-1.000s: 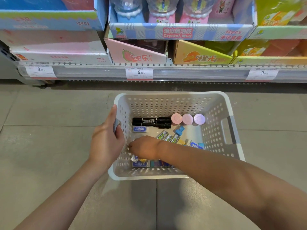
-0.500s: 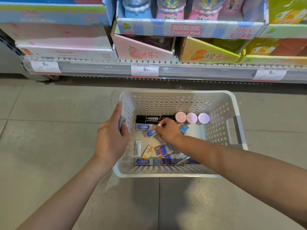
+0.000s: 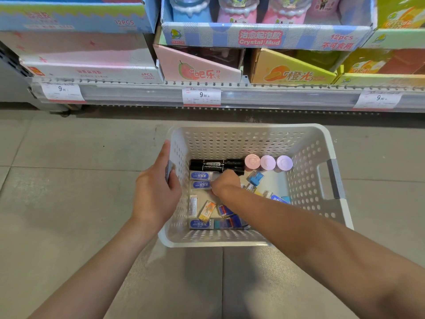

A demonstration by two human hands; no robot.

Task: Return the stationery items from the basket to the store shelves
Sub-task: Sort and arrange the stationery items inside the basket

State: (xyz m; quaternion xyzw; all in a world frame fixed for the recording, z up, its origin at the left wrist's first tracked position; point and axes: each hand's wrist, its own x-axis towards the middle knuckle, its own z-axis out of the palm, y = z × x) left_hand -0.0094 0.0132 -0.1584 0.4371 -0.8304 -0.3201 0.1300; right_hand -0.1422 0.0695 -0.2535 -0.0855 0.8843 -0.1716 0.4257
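A white perforated basket (image 3: 250,241) stands on the floor in front of the shelves. My left hand (image 3: 156,192) grips its grey left handle (image 3: 169,172). My right hand (image 3: 226,181) reaches down inside, fingers curled, pinching the right end of a blue-labelled eraser (image 3: 200,185). A second such eraser (image 3: 200,175) lies just above it. Two black markers (image 3: 213,165) lie along the far wall beside three round pastel-capped items (image 3: 268,162). A blue sharpener (image 3: 255,178) and several small erasers (image 3: 208,210) are scattered over the bottom, partly hidden under my right forearm.
The bottom store shelf (image 3: 253,97) runs across the back with 9.90 price tags (image 3: 202,96). It holds display boxes: a pink one (image 3: 197,67), an orange one (image 3: 289,70) and a Crystal Mud box (image 3: 259,35). Grey tiled floor (image 3: 69,180) surrounds the basket.
My right hand moved from the basket's near left corner up toward the markers, took up a blue eraser, and now holds it flat beside the other one. My left hand stayed on the handle.
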